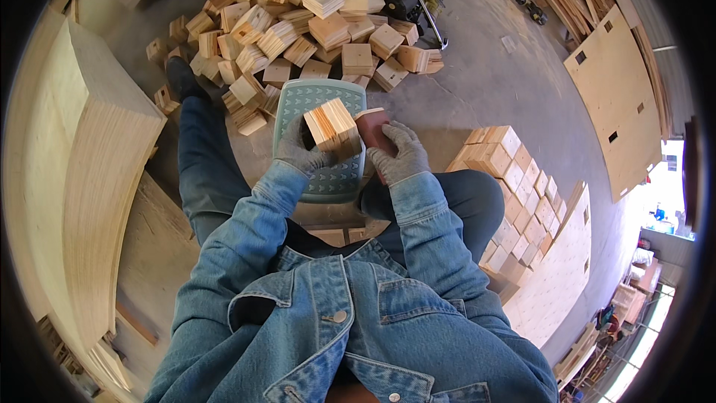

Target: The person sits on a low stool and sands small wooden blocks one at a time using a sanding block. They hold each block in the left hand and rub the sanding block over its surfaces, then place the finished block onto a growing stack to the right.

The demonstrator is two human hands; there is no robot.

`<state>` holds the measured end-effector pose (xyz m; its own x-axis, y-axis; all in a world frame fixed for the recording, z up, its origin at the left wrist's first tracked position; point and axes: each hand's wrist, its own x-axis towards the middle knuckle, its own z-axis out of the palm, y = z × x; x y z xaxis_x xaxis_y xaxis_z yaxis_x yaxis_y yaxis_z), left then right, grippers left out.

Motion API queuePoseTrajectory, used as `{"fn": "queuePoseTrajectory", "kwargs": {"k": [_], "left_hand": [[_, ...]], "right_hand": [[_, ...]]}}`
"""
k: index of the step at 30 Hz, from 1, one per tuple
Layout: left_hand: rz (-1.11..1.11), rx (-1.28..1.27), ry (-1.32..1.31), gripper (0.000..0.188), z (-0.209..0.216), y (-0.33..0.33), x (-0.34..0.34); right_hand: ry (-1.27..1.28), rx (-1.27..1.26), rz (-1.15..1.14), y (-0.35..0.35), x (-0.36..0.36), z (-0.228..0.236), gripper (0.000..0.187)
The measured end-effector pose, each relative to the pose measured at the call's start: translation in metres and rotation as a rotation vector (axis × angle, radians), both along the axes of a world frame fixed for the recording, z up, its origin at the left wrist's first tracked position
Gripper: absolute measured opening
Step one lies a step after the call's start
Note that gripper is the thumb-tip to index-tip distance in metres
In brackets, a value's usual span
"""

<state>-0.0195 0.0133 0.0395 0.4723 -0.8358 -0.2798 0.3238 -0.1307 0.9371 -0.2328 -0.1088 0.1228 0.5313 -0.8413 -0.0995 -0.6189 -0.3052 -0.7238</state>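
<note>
My left hand (304,146), in a grey glove, grips a block of layered wood (333,128) from its left side and below. The striped layers of the block face up. In my gloved right hand (403,154) is a sanding block (373,128), a pale wooden piece wrapped in reddish-brown abrasive paper. Its face is close against the right side of the wood block; whether they touch I cannot tell. Both are held above a pale green plastic stool (323,92) with a raised pattern on its top.
A loose heap of wood blocks (298,22) lies ahead, with a power tool (415,1) at its right. Blocks in neat rows (514,201) stand on my right, beside a plywood sheet (556,276). Tall stacked plywood (112,127) rises at my left.
</note>
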Motion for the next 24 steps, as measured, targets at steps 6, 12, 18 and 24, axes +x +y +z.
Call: {"fn": "queuePoseTrajectory", "kwargs": {"k": [6, 12, 18, 24], "left_hand": [[-0.015, 0.121, -0.364, 0.105, 0.015, -0.018, 0.014], [0.08, -0.029, -0.525, 0.106, -0.028, 0.0, 0.007], [0.036, -0.021, -0.71, 0.104, -0.053, 0.0, 0.01], [0.04, 0.02, -0.878, 0.093, -0.003, 0.001, 0.007]], "right_hand": [[-0.102, -0.141, -0.039, 0.0, -0.005, -0.011, 0.061], [-0.095, -0.402, 0.139, 0.019, 0.006, 0.004, 0.066], [-0.005, -0.542, 0.367, 0.039, 0.012, 0.002, 0.074], [0.114, -0.611, 0.348, 0.044, 0.043, 0.001, 0.064]]}}
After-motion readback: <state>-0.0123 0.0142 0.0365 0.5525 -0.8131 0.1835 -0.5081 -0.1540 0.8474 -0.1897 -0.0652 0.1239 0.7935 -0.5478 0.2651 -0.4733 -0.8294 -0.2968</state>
